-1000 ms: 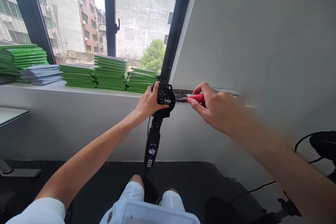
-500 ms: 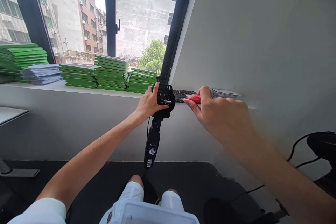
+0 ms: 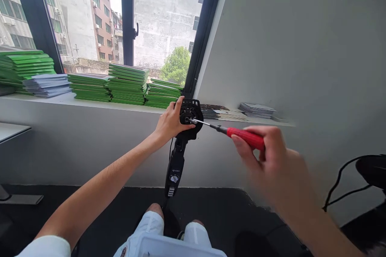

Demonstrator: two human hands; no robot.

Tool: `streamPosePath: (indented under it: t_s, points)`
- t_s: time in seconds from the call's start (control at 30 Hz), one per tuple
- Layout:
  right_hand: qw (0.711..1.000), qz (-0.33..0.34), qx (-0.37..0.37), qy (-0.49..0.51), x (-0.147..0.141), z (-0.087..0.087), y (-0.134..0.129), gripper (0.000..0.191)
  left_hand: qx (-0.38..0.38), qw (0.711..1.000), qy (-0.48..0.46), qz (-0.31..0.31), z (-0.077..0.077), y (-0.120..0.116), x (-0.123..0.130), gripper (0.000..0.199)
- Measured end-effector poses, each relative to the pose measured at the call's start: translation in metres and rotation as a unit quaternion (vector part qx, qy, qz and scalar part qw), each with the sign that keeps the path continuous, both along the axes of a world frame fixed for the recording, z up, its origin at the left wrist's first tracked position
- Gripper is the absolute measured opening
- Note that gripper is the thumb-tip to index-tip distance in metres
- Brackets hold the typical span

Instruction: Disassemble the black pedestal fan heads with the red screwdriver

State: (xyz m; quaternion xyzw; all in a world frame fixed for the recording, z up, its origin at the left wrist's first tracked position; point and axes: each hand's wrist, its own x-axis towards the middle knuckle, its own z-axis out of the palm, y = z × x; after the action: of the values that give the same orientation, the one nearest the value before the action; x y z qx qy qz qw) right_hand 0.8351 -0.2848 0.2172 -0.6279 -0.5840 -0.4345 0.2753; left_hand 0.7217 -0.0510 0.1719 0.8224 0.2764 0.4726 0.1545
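By the windowsill (image 3: 70, 98), I see a left hand (image 3: 169, 122), fingers curled round a black housing (image 3: 197, 129) atop its stand (image 3: 175, 168), seemingly steadying it; the right hand (image 3: 277, 160) pinches a red-handled screwdriver (image 3: 245, 137), tip at the housing's centre.

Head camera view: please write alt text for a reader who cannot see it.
A person's right hand holds a red-handled screwdriver, its tip pointing toward the middle of a round black head that the left hand grips. Below the head is a black stem with a knob. Behind, stacks of thin green items line a windowsill.
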Motion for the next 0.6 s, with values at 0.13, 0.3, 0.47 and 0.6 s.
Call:
streamPosePath:
  t_s: [0.13, 0.3, 0.47, 0.6]
  points:
    - [0.993, 0.05, 0.039, 0.104, -0.001, -0.069, -0.047, 0.029, -0.011, 0.993, -0.081, -0.081, -0.022, 0.01, -0.007, 0.114]
    - [0.918, 0.124, 0.115, 0.359, 0.01, -0.199, -0.088, 0.014, 0.03, 0.976, -0.203, -0.079, -0.125, -0.021, -0.056, 0.06]
    - [0.94, 0.071, -0.014, 0.334, -0.007, -0.305, -0.116, 0.012, 0.099, 0.951, 0.171, -0.24, -0.252, -0.102, -0.128, 0.015]
    - [0.934, 0.13, -0.11, 0.315, -0.024, -0.33, -0.119, 0.014, 0.144, 0.836, 0.455, -0.27, -0.306, -0.131, -0.151, 0.006]
